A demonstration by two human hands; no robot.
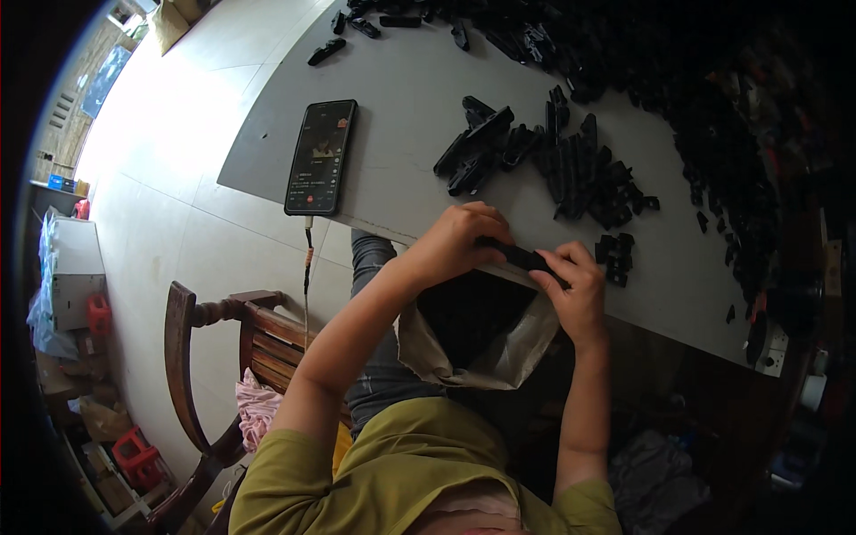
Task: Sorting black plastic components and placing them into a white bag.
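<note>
Between my hands, at the table's near edge, is a long black plastic piece (521, 257). My left hand (464, 239) grips its left end with bent fingers. At the other end my right hand (575, 283) pinches it between thumb and fingers. Just below them an open sack (513, 361), pale inside its rim, hangs at the table edge with a dark interior. Beyond my hands lie a loose group of similar long black pieces (477, 143) and a tighter cluster of black pieces (575, 169). Some small black parts (613, 257) sit right of my right hand.
A phone (321, 159) with a lit screen lies on the grey table (401, 98), its cable (308, 267) hanging off the edge. A large heap of black parts (660, 53) covers the far right. To my left stands a wooden chair (241, 325). A power strip (772, 352) is at the right.
</note>
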